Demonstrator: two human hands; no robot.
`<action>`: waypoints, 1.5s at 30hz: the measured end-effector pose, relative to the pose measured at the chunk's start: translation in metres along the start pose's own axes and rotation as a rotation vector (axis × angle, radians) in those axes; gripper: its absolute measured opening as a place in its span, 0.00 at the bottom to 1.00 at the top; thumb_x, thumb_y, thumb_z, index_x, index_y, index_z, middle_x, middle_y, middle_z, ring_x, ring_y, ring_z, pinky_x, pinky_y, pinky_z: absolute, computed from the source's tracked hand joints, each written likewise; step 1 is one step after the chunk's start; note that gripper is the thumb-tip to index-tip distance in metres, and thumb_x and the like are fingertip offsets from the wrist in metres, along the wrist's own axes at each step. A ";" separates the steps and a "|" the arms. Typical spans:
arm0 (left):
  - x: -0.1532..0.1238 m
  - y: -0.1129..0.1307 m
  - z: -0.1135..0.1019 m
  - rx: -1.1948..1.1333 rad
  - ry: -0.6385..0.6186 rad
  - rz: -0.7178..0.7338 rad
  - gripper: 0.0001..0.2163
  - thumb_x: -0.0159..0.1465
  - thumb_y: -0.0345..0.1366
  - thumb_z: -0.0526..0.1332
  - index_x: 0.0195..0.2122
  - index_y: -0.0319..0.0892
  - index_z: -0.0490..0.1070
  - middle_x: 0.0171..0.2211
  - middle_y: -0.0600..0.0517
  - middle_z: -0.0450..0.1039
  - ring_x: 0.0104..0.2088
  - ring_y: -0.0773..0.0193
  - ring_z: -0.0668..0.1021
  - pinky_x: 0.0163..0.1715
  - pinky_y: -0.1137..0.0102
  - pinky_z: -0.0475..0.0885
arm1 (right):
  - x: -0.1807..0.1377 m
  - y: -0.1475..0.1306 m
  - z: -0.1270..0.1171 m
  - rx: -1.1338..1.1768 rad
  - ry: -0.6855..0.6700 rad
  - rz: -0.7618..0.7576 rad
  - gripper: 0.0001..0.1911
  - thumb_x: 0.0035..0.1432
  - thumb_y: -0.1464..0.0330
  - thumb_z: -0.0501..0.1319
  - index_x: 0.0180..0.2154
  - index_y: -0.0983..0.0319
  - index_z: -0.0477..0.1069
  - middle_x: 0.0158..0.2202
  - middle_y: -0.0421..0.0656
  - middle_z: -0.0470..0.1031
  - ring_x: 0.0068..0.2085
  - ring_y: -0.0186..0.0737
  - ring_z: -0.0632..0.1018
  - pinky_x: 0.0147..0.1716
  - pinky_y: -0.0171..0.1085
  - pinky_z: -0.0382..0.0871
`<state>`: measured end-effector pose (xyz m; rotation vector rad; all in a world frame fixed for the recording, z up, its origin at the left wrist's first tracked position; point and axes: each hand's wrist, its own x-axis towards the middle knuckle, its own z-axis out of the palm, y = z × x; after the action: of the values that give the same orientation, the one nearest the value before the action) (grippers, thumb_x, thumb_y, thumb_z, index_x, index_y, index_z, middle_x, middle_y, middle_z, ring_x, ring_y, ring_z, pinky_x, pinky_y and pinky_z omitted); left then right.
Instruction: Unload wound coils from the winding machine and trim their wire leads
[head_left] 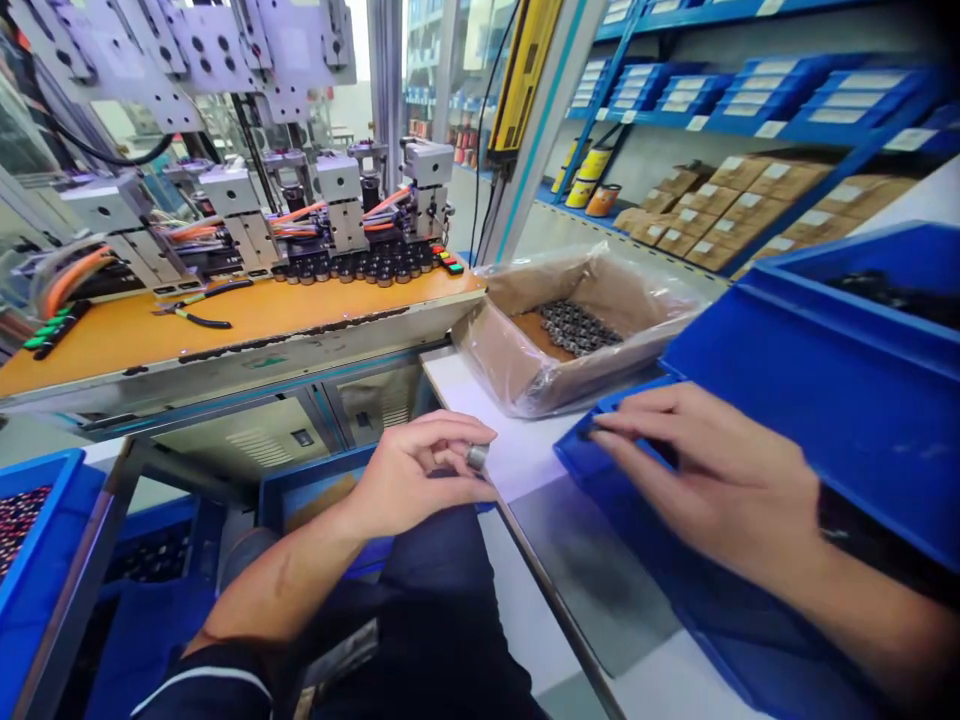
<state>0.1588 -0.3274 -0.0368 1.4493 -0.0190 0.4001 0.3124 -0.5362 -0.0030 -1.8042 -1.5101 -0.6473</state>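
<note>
Between the thumb and fingers of my left hand (420, 465) is a small grey metal cylinder (477, 457), held over the edge of the white table. My right hand (705, 480) pinches a small dark part (592, 428), too small to name, above the front lip of a blue bin (581, 450). The two hands are apart, with the metal cylinder and the dark part not touching. Beyond them, a plastic-lined cardboard box (510, 370) holds a pile of small metal parts (577, 327).
A machine bench (315, 310) stands ahead, bearing pliers (202, 305) and rows of dark round parts (360, 266). A second blue bin (825, 340) stacks at the right. On the left is a blue bin (71, 500) of small parts. Shelving (772, 130) stands behind.
</note>
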 end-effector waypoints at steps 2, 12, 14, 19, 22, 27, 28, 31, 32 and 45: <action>-0.004 0.001 0.007 -0.058 -0.053 -0.043 0.14 0.52 0.35 0.74 0.40 0.38 0.81 0.44 0.43 0.77 0.30 0.70 0.77 0.35 0.71 0.76 | -0.001 -0.020 0.009 0.098 -0.015 -0.038 0.10 0.60 0.79 0.63 0.42 0.61 0.73 0.35 0.43 0.75 0.34 0.34 0.78 0.32 0.33 0.74; -0.001 -0.018 0.035 -0.182 -0.069 -0.187 0.17 0.50 0.34 0.75 0.41 0.37 0.80 0.30 0.49 0.80 0.24 0.71 0.78 0.28 0.77 0.76 | -0.024 -0.033 0.013 0.279 -0.078 0.042 0.10 0.60 0.79 0.62 0.42 0.62 0.71 0.35 0.45 0.76 0.36 0.36 0.79 0.33 0.33 0.77; -0.001 -0.019 0.037 -0.202 -0.103 -0.222 0.18 0.50 0.33 0.76 0.43 0.38 0.80 0.29 0.50 0.81 0.28 0.67 0.81 0.31 0.76 0.78 | -0.025 -0.032 0.012 0.281 -0.077 0.069 0.09 0.60 0.78 0.62 0.42 0.61 0.71 0.36 0.45 0.76 0.36 0.36 0.79 0.33 0.33 0.77; -0.001 -0.019 0.041 -0.198 -0.107 -0.299 0.21 0.49 0.33 0.76 0.45 0.40 0.79 0.28 0.51 0.82 0.31 0.61 0.85 0.35 0.71 0.81 | -0.027 -0.028 0.013 0.303 -0.066 0.068 0.08 0.60 0.77 0.63 0.42 0.61 0.72 0.37 0.46 0.75 0.37 0.37 0.78 0.34 0.35 0.77; 0.000 -0.020 0.043 -0.193 -0.094 -0.273 0.21 0.47 0.32 0.77 0.43 0.38 0.80 0.31 0.50 0.83 0.34 0.59 0.85 0.38 0.69 0.82 | -0.027 -0.028 0.014 0.309 -0.072 0.070 0.08 0.60 0.77 0.62 0.41 0.61 0.73 0.37 0.46 0.75 0.37 0.37 0.78 0.34 0.36 0.77; 0.003 -0.019 0.046 -0.175 -0.097 -0.244 0.20 0.46 0.32 0.77 0.41 0.37 0.80 0.32 0.48 0.84 0.34 0.58 0.85 0.39 0.68 0.83 | -0.025 -0.029 0.013 0.282 -0.049 0.058 0.07 0.61 0.76 0.61 0.41 0.61 0.73 0.37 0.45 0.74 0.37 0.36 0.78 0.34 0.35 0.78; 0.003 -0.019 0.047 -0.178 -0.094 -0.238 0.20 0.46 0.31 0.77 0.41 0.37 0.80 0.32 0.49 0.84 0.34 0.59 0.85 0.39 0.68 0.83 | -0.025 -0.028 0.012 0.280 -0.044 0.046 0.07 0.61 0.77 0.61 0.41 0.62 0.72 0.37 0.45 0.74 0.38 0.36 0.78 0.35 0.34 0.78; 0.003 -0.019 0.047 -0.209 -0.074 -0.220 0.20 0.45 0.29 0.77 0.40 0.37 0.80 0.31 0.49 0.84 0.32 0.61 0.85 0.37 0.70 0.83 | -0.026 -0.027 0.013 0.283 -0.069 -0.032 0.09 0.62 0.76 0.61 0.45 0.65 0.71 0.41 0.49 0.73 0.41 0.37 0.78 0.37 0.35 0.78; 0.003 -0.019 0.047 -0.218 -0.065 -0.220 0.20 0.44 0.29 0.78 0.40 0.37 0.80 0.31 0.49 0.84 0.31 0.61 0.85 0.37 0.70 0.83 | -0.026 -0.026 0.013 0.274 -0.075 -0.062 0.10 0.62 0.76 0.61 0.46 0.65 0.70 0.42 0.50 0.73 0.41 0.38 0.78 0.37 0.36 0.78; 0.002 -0.015 0.048 -0.216 -0.043 -0.207 0.20 0.46 0.34 0.78 0.41 0.38 0.80 0.33 0.48 0.84 0.33 0.60 0.85 0.39 0.67 0.83 | -0.027 -0.026 0.014 0.092 -0.042 -0.128 0.11 0.64 0.74 0.60 0.49 0.63 0.68 0.42 0.50 0.74 0.40 0.39 0.78 0.36 0.36 0.79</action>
<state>0.1759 -0.3737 -0.0444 1.2329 0.0517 0.1903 0.2802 -0.5407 -0.0273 -1.6724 -1.6662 -0.5943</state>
